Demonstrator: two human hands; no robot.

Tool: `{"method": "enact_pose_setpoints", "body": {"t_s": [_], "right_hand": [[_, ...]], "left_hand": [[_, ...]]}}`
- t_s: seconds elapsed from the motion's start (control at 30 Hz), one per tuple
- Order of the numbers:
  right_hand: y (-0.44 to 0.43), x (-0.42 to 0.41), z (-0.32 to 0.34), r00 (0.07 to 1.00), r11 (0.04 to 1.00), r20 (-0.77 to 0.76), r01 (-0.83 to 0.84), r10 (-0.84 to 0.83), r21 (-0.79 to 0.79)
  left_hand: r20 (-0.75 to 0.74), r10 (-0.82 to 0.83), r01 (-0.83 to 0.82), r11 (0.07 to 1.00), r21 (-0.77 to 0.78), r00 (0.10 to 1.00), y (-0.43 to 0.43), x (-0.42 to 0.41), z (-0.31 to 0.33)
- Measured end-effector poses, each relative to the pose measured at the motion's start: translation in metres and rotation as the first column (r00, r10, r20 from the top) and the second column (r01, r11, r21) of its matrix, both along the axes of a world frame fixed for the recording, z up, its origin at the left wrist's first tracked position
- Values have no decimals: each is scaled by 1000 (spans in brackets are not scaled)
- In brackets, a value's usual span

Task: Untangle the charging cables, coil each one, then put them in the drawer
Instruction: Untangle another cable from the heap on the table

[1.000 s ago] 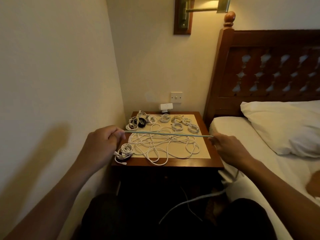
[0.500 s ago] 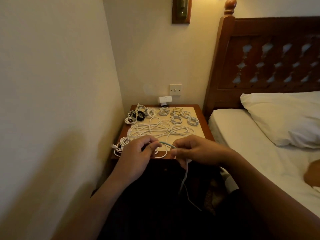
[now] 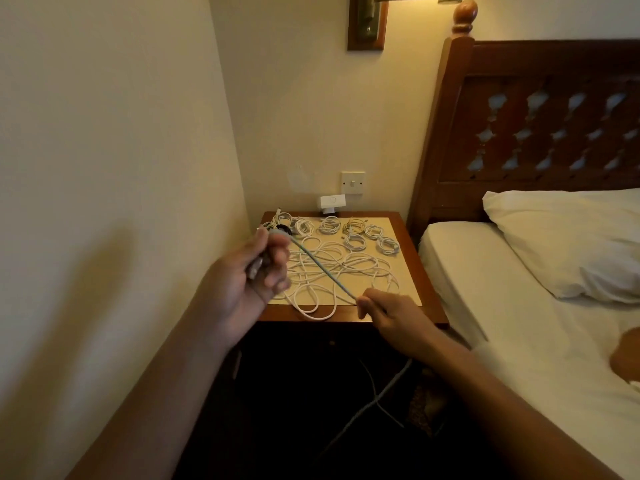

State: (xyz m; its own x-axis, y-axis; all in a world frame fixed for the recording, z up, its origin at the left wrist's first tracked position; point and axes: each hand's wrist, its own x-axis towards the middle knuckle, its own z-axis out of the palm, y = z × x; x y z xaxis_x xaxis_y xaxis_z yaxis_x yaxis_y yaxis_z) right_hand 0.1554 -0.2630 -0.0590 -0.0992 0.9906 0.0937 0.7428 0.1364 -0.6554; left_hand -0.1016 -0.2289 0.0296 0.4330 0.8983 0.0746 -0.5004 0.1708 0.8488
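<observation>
Pale blue cable [image 3: 322, 269], 1: left hand [image 3: 254, 271] grips it, right hand [image 3: 393, 318] pinches it. Nightstand [image 3: 431, 308], 1: white tangle [image 3: 360, 268], 1; coiled bundles [image 3: 353, 242], about 7.

The hands separate again: left hand [image 3: 254, 271] rises, right hand [image 3: 388, 315] lowers, drawing the blue cable [image 3: 325, 271] taut diagonally.

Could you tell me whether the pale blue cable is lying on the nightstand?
No, the pale blue cable stretches between the left hand and right hand, above the nightstand.
</observation>
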Motion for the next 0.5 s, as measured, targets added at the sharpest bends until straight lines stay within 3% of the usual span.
{"method": "enact_pose_setpoints", "body": {"t_s": [0.07, 0.17, 0.27, 0.4, 0.5], "right_hand": [[-10, -18, -1, 996, 995, 18, -87, 88, -37], [-29, -51, 20, 959, 962, 80, -266, 271, -60], [-45, -73, 48, 922, 927, 135, -373, 364, 47], [-41, -63, 89, 950, 942, 95, -307, 296, 134], [-26, -43, 103, 985, 952, 50, -174, 167, 253]], "left_hand": [[72, 26, -26, 1000, 4, 997, 10, 6, 6], [55, 33, -35, 999, 38, 998, 23, 20, -2], [-165, 101, -75, 985, 158, 981, 31, 30, -19], [-545, 79, 91, 956, 278, 834, 20, 25, -36], [-595, -62, 256, 935, 246, 801, 7, 19, -39]]}}
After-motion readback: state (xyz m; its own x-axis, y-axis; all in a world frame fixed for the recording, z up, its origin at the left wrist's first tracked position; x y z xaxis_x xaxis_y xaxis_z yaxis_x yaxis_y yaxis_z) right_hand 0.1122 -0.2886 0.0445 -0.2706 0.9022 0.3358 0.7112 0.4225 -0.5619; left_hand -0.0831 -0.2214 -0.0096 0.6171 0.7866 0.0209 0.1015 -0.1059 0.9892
